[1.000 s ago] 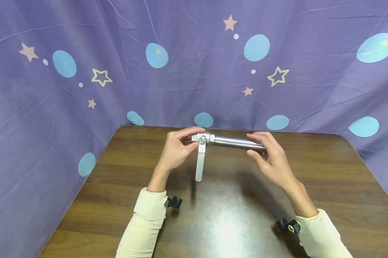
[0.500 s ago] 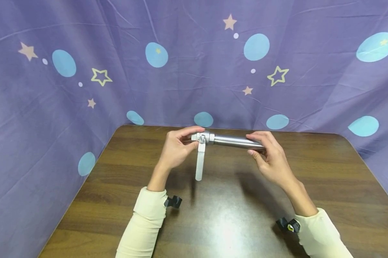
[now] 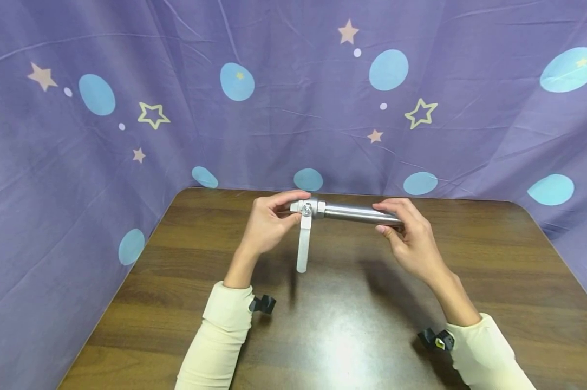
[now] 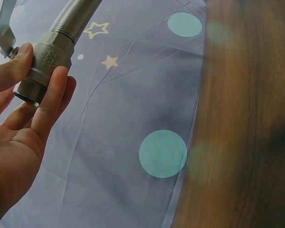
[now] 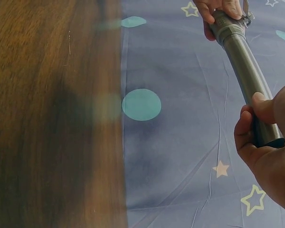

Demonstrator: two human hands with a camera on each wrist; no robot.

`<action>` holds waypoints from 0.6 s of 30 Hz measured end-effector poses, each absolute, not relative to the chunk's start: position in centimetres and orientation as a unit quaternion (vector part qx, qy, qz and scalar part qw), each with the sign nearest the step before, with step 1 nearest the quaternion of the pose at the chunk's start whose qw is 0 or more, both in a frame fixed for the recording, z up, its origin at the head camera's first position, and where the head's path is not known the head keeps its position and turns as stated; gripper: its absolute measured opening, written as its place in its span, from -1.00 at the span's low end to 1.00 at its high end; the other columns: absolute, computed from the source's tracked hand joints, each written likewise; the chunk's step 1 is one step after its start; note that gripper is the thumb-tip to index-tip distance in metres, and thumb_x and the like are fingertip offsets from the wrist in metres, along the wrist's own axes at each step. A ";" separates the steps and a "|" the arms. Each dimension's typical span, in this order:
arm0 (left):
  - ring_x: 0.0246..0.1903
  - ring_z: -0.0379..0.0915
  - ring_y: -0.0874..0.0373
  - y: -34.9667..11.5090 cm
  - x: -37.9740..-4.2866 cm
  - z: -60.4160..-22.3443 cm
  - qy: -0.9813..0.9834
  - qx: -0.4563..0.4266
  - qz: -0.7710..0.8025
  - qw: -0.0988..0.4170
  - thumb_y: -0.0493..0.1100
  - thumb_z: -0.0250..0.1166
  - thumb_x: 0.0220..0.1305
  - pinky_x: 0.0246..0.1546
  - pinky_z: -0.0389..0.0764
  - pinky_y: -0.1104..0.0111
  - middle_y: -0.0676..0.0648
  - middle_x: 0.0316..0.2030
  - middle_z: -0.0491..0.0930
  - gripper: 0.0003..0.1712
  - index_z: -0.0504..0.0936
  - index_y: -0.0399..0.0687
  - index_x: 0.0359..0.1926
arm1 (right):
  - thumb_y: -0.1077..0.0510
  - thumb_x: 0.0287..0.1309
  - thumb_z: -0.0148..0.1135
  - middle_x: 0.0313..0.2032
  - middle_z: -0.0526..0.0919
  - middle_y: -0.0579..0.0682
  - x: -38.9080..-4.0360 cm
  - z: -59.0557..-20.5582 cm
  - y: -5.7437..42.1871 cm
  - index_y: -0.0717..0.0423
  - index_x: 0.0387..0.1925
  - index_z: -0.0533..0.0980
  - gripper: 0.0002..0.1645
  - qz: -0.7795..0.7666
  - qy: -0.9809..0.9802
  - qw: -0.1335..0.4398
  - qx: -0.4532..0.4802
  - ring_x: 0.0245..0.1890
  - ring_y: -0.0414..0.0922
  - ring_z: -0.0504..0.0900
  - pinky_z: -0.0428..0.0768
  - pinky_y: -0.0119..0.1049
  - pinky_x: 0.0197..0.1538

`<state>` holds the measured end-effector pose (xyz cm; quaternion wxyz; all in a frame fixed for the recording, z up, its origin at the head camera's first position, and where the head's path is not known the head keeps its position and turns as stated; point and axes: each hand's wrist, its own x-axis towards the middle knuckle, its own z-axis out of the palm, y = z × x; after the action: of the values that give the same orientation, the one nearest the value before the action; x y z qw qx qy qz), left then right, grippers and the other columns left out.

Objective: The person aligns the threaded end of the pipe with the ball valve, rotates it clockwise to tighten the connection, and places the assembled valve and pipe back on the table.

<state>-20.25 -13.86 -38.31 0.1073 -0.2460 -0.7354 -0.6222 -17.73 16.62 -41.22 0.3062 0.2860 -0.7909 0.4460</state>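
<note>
A silver ball valve (image 3: pixel 315 208) is joined to a shiny metal pipe (image 3: pixel 354 213), and both are held nearly level above the table. My left hand (image 3: pixel 269 225) grips the valve body between thumb and fingers; the valve's open end shows below the thumb in the left wrist view. The valve's flat lever handle (image 3: pixel 303 249) points toward me, square to the pipe. At the pipe's far right end, my right hand (image 3: pixel 415 241) holds it with the thumb below and fingers above. Threads (image 4: pixel 62 32) show where pipe meets valve in the left wrist view.
Below the hands lies a brown wooden table (image 3: pixel 176 314) with a bright glare patch. A purple curtain (image 3: pixel 293 108) with stars and blue dots hangs behind the table and along its sides. Black wrist mounts (image 3: pixel 262 305) sit at both cuffs.
</note>
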 end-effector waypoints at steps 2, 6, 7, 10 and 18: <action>-0.12 0.73 0.34 -13.8 -20.2 -38.3 -0.735 -0.246 -0.623 0.107 -0.62 0.36 0.12 0.07 0.83 0.04 -0.37 0.08 0.77 -0.52 0.74 -0.43 0.11 | 0.58 0.04 0.48 0.05 0.73 0.11 -17.7 -41.2 16.6 0.23 0.14 0.68 -0.40 0.446 -0.790 0.307 0.287 -0.06 -0.36 0.56 0.50 -0.69 -0.14; -0.11 0.73 0.34 -13.8 -20.2 -38.2 -0.734 -0.247 -0.623 0.107 -0.62 0.36 0.12 0.07 0.83 0.09 -0.37 0.09 0.77 -0.52 0.74 -0.43 0.11 | 0.58 0.05 0.46 0.05 0.74 0.11 -17.7 -41.2 16.7 0.23 0.16 0.68 -0.40 0.449 -0.790 0.302 0.288 -0.06 -0.36 0.57 0.51 -0.70 -0.12; -0.10 0.73 0.34 -13.8 -20.2 -38.2 -0.734 -0.248 -0.623 0.107 -0.62 0.36 0.12 0.07 0.83 0.12 -0.37 0.10 0.77 -0.52 0.74 -0.43 0.11 | 0.58 0.06 0.46 0.05 0.74 0.11 -17.7 -41.2 16.7 0.23 0.16 0.68 -0.40 0.450 -0.790 0.300 0.287 -0.07 -0.36 0.57 0.51 -0.70 -0.12; -0.09 0.73 0.33 -13.8 -20.2 -38.2 -0.734 -0.251 -0.622 0.108 -0.63 0.36 0.11 0.06 0.83 0.14 -0.36 0.10 0.76 -0.51 0.74 -0.43 0.11 | 0.57 0.09 0.44 0.05 0.75 0.10 -17.6 -41.1 16.7 0.22 0.18 0.67 -0.41 0.451 -0.793 0.294 0.286 -0.08 -0.36 0.57 0.51 -0.70 -0.11; 0.02 0.72 0.24 -13.9 -20.1 -38.3 -0.740 -0.249 -0.615 0.108 -0.62 0.37 0.13 0.13 0.80 0.06 -0.33 0.13 0.76 -0.52 0.75 -0.40 0.10 | 0.52 0.23 0.37 0.03 0.75 0.05 -17.5 -40.9 17.2 0.23 0.23 0.65 -0.46 0.426 -0.820 0.259 0.280 -0.22 -0.34 0.56 0.50 -0.66 -0.17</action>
<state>-20.14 -13.88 -38.31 0.1082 -0.2487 -0.7404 -0.6151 -17.47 17.20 -40.93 0.2589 0.2799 -0.8203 0.4263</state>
